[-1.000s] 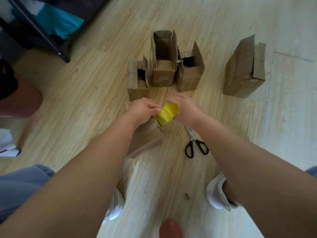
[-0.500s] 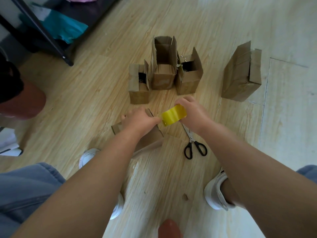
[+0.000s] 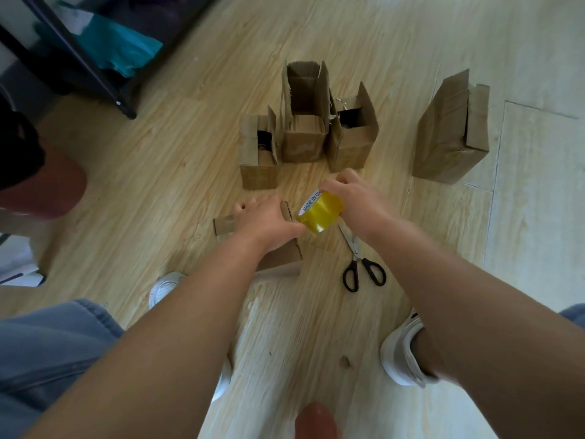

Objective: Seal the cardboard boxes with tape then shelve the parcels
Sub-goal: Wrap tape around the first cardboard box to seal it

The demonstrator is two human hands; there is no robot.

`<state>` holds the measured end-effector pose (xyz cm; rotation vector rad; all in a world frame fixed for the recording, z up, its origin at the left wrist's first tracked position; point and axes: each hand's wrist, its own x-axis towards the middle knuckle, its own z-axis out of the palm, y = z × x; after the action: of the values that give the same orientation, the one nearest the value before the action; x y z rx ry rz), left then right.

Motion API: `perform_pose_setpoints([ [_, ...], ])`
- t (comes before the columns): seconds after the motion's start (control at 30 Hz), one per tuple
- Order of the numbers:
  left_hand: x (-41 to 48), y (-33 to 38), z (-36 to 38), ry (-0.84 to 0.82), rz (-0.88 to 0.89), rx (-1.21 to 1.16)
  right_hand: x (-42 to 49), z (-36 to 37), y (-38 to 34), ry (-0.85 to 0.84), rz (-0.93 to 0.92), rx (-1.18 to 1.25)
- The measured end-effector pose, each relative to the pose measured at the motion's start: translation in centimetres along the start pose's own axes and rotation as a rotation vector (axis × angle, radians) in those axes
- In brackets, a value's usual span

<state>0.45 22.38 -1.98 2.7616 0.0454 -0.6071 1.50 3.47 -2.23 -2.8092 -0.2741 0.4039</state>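
Note:
A small cardboard box (image 3: 278, 256) lies on the wooden floor in front of me, mostly hidden under my left hand (image 3: 267, 218), which rests on top of it with its thumb against the tape. My right hand (image 3: 356, 201) grips a roll of yellow tape (image 3: 319, 212) held just above the box's right end. Three open boxes stand in a row behind: a short one (image 3: 258, 160), a tall one (image 3: 304, 122) and a third (image 3: 353, 134). A larger box (image 3: 449, 134) stands apart at the right.
Black-handled scissors (image 3: 361, 264) lie on the floor right of the box. A black metal shelf frame (image 3: 95, 74) with teal cloth stands at the upper left. My white shoes (image 3: 402, 353) and knees frame the near floor. Another person's leg (image 3: 41, 188) is at the left.
My right hand has drawn the tape roll to the right and turned it, so its white core label shows. My left hand has dropped onto the box and flattened over it.

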Motion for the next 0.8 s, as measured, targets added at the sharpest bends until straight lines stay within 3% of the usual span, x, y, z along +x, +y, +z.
perform_pose_setpoints([
  [0.17, -0.1, 0.5, 0.1, -0.011, -0.003, 0.012, -0.4, 0.1, -0.4, 0.002, 0.039, 0.037],
  [0.33, -0.2, 0.2, 0.6, -0.026, 0.039, 0.06, -1.0, -1.8, 2.5, 0.115, 0.221, 0.132],
  [0.5, -0.6, 0.9, 0.9, 0.045, 0.062, 0.146, -1.9, -2.8, 3.0, 0.164, 0.231, 0.166],
  [0.63, -0.8, 0.7, 0.9, 0.015, 0.082, 0.13, -2.9, -2.3, 2.2, 0.155, 0.252, 0.334],
  [0.8, -1.8, 2.0, 0.6, 0.227, 0.121, -0.09, -4.6, -2.1, 0.7, 0.197, 0.271, 0.456],
])
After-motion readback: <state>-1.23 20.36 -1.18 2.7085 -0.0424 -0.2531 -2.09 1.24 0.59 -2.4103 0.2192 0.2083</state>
